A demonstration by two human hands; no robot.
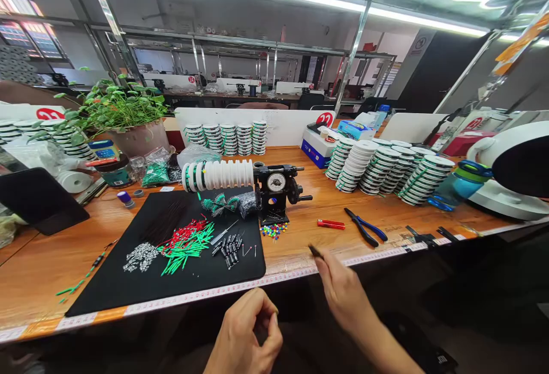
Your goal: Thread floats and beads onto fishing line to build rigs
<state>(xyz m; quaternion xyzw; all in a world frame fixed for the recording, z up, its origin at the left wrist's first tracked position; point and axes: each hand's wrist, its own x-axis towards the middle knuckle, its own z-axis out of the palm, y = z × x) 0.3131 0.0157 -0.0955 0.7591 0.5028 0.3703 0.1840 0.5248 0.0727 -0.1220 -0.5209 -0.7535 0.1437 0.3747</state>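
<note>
My left hand (249, 331) is in front of the table edge, thumb and forefinger pinched together; whatever is between them is too small to make out. To its right, my right hand (345, 288) is closed around a small dark object (315, 251), whose tip pokes out past the fingers over the table edge; its kind does not show. Red clippers or a similar small red tool (330, 224) and blue-handled pliers (366, 227) lie beyond my right hand. On the black mat (107, 282) are green floats or sticks (189, 251), red pieces (184, 235), black cylinders (229, 250) and small silvery parts (140, 257).
A hand-cranked winder (277, 188) carries a row of white spools (218, 175) behind the mat. Colourful pins (273, 231) lie at its base. Stacked spools (381, 168) and a blue bottle (458, 185) stand right. A measuring tape (300, 271) runs along the front edge.
</note>
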